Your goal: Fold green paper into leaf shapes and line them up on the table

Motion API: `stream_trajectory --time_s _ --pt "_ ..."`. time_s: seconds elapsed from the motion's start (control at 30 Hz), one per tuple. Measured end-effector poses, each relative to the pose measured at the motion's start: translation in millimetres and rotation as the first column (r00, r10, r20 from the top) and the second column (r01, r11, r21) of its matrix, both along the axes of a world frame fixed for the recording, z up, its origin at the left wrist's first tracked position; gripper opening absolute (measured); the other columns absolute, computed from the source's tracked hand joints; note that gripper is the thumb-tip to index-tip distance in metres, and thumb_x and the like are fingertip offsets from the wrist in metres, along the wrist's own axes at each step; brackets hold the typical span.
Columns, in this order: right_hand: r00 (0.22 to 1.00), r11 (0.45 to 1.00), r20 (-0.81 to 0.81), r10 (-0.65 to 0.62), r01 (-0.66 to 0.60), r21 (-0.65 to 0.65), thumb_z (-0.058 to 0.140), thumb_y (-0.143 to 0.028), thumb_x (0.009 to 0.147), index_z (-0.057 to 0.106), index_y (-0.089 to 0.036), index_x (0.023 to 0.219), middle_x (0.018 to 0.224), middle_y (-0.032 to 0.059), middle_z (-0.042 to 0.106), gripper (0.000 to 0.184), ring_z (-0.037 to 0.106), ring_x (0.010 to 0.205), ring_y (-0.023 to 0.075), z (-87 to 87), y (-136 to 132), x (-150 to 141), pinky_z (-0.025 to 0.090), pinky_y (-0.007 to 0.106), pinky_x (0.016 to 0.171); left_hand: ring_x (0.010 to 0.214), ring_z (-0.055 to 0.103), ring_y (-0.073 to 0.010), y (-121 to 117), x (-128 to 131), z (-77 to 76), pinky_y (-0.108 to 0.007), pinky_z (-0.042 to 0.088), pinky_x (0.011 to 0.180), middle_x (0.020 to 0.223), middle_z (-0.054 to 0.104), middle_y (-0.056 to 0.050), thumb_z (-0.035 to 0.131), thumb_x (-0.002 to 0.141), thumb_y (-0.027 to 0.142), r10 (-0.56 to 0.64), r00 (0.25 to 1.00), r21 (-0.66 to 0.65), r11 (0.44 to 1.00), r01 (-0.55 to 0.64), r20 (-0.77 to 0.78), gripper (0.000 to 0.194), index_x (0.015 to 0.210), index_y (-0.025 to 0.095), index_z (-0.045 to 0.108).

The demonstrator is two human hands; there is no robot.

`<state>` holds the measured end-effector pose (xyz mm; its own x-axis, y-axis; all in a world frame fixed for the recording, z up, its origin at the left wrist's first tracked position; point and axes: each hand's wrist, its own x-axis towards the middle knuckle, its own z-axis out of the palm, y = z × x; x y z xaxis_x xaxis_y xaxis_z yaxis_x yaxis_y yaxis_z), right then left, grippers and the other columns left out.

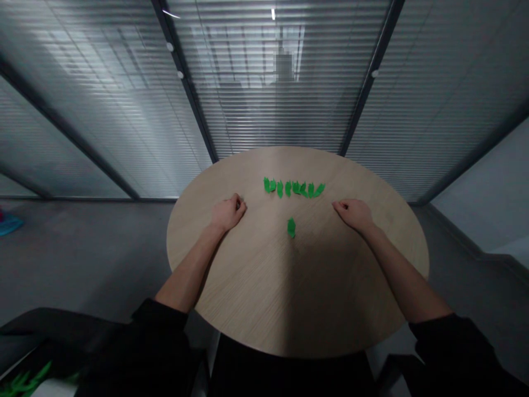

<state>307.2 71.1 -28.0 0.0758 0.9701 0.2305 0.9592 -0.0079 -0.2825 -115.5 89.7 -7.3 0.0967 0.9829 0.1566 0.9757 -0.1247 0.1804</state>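
My left hand [229, 213] rests on the left part of the round wooden table [239, 298], curled into a loose fist with nothing visible in it. On the right side, my right hand [354, 214] also lies closed on the tabletop, and I see nothing in its fingers. Between the hands and slightly farther away runs a row of several green leaf-shaped pieces [288, 188], some touching or overlapping. A single green leaf-shaped piece [291, 227] lies apart, nearer to me, around the middle of the table. Neither hand touches any green piece.
Glass partitions with blinds [256, 121] stand right behind the table. At the lower left, more green leafy pieces [27, 380] show beside a white object [54, 388]. A blue object [10, 223] lies on the grey floor [107, 248] at far left.
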Motion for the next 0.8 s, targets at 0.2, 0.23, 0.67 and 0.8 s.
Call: stream_trajectory --time_s 0.2,0.23,0.67,0.8 --pt "1.0 1.0 0.002 0.009 -0.009 0.004 0.046 -0.049 0.098 0.055 -0.022 0.06 0.07 0.0071 0.064 0.047 0.052 0.065 0.0201 1.1 -1 0 0.027 0.031 0.059 0.088 0.072 -0.03 0 -1 -1.0 -0.036 0.047 0.075 0.102 0.078 -0.018 0.042 0.103 0.043 -0.012 0.999 0.01 1.0 0.012 0.047 0.037 0.114 0.015 0.063" --pt "1.0 1.0 0.002 0.011 -0.011 0.005 0.046 -0.049 0.098 0.055 -0.022 0.06 0.07 0.0071 0.064 0.047 0.052 0.065 0.0201 1.3 -1 -1 0.027 0.031 0.06 0.088 0.072 -0.03 0 -1 -1.0 -0.036 0.047 0.074 0.101 0.078 -0.018 0.042 0.103 0.042 -0.017 0.998 0.014 1.0 0.016 0.061 0.036 0.114 0.015 0.063" --pt "1.0 1.0 0.008 0.001 -0.001 -0.001 0.048 -0.048 0.098 0.054 -0.021 0.059 0.069 0.0067 0.064 0.047 0.052 0.064 0.0195 -0.1 2 0 0.027 0.031 0.059 0.071 0.061 -0.0165 -33 61 -3.1 -0.028 0.048 0.067 0.084 0.07 -0.004 0.049 0.104 0.047 -0.377 0.821 0.102 0.923 0.371 0.429 0.038 0.115 0.017 0.07" --pt "1.0 1.0 0.011 0.003 -0.003 0.0 0.047 -0.049 0.098 0.057 -0.021 0.061 0.07 0.0067 0.065 0.047 0.053 0.065 0.0201 -1.2 2 1 0.027 0.03 0.059 0.072 0.059 -0.0148 -42 78 -8.9 -0.028 0.048 0.068 0.091 0.067 -0.005 0.061 0.099 0.048 -0.507 0.675 0.14 0.842 0.521 0.536 0.033 0.109 0.02 0.075"
